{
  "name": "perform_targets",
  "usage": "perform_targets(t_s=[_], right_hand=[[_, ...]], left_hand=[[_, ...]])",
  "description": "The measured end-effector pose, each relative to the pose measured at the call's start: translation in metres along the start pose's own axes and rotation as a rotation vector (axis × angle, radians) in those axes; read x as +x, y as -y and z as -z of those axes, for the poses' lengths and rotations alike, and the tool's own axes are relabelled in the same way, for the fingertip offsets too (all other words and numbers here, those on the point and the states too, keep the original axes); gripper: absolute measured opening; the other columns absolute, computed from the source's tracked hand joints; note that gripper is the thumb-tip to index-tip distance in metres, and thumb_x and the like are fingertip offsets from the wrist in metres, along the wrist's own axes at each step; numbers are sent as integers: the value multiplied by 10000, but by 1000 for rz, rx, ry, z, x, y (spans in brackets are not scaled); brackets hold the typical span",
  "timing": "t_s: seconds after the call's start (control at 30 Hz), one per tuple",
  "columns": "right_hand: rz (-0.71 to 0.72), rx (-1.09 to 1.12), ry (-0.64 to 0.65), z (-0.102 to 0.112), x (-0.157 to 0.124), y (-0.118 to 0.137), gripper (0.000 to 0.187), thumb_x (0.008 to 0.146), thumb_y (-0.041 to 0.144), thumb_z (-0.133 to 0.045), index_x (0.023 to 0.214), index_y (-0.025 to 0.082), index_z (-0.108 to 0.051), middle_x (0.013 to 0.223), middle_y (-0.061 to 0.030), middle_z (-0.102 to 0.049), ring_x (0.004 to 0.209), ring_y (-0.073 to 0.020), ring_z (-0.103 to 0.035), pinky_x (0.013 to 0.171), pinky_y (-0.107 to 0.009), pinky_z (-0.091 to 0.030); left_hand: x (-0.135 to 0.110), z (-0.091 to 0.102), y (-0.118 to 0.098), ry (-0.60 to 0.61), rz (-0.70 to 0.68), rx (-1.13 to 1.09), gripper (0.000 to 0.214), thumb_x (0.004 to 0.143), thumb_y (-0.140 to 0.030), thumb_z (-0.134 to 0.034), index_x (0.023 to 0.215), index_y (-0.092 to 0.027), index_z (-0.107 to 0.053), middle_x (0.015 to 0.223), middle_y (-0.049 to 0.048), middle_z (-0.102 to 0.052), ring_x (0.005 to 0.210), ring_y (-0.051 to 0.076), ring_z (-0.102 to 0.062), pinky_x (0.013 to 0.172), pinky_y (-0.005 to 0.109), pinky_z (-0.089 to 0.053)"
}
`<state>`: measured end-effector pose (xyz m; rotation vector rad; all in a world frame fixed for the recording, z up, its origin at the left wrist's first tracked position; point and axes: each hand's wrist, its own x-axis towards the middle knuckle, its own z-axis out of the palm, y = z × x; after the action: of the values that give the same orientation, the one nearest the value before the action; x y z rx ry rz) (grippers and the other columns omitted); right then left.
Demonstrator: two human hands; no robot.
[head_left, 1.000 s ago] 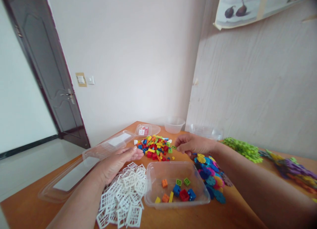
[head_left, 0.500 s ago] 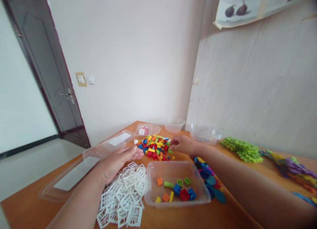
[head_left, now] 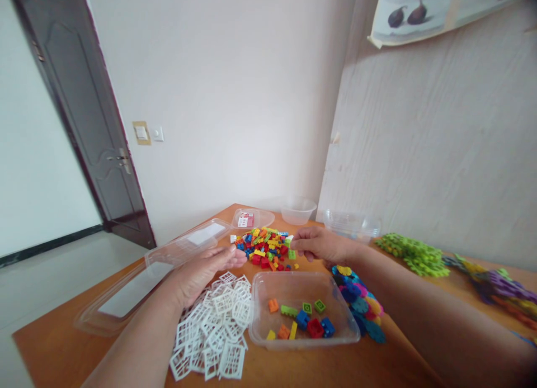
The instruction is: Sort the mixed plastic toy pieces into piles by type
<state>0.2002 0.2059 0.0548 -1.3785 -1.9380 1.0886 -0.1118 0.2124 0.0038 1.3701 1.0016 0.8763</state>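
Note:
A heap of small colourful building bricks (head_left: pixel 264 245) lies on the table in front of both hands. My left hand (head_left: pixel 213 265) is at the heap's near left side, palm turned inward, fingers stretched out and holding nothing visible. My right hand (head_left: pixel 319 245) is at the heap's right edge with its fingertips drawn together; whether a brick is between them is hidden. Just below those fingertips lies a green brick (head_left: pixel 292 255). Nearer to me, a clear plastic box (head_left: pixel 352 339) holds several loose bricks, among them a red brick (head_left: pixel 315 328) and an orange brick (head_left: pixel 283 332).
White lattice pieces (head_left: pixel 218 321) are piled left of the box, below my left forearm. Colourful flat discs (head_left: pixel 361 304) lie to its right. Clear lids (head_left: pixel 126 298) rest at the left; a clear bowl (head_left: pixel 297 212) and stacked tubs (head_left: pixel 352 223) stand behind. Green interlocking pieces (head_left: pixel 413 254) lie far right.
My right hand has drawn slightly away from the heap's edge, and its fingertips have come closer together. My left hand has stayed about where it was. The view has shifted slightly.

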Motion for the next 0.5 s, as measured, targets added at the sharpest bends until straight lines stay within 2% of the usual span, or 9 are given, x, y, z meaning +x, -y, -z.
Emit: perform_targets(t_s=[0.13,0.2,0.3,0.37,0.5], right_hand=[[0,235,225,11,-23,20,327,801,491,-662,808,167,-621,640,31,-581,472,-56,-451,441,-183,-324],[11,252,250,14,-25,20,371,804,531,-649,857,164,-645,657,20,-592,465,-62,-449,428,-192,-316],[9,182,109,14,-15,7,345,806,514,-651,850,172,-637,613,39,-538,466,-63,-426,426,-193,-301],[-19,55,-2,10,-3,-5,291,789,457,-677,856,178,-628,620,45,-520,496,-69,-442,452,-191,-327],[-25,-257,-93,-2,20,-30,318,725,354,-722,976,174,-646,746,16,-593,628,-110,-537,543,-211,-394]], left_hand=[[0,0,0,1,14,9,522,826,-605,-571,1086,-169,-692,1189,128,-691,1175,254,-605,1073,395,-405],[-1,-1,0,4,10,14,523,830,-609,-562,1088,-173,-693,1190,125,-691,1176,252,-605,1072,396,-408],[-1,0,0,6,-3,16,504,834,-599,-565,1079,-179,-698,1182,118,-696,1172,248,-608,1075,390,-405],[0,0,0,10,-13,11,493,836,-587,-571,1074,-175,-700,1173,119,-699,1165,246,-612,1076,389,-404],[2,1,1,19,-25,8,501,842,-575,-573,1076,-151,-700,1169,136,-698,1135,252,-629,1068,398,-412]])
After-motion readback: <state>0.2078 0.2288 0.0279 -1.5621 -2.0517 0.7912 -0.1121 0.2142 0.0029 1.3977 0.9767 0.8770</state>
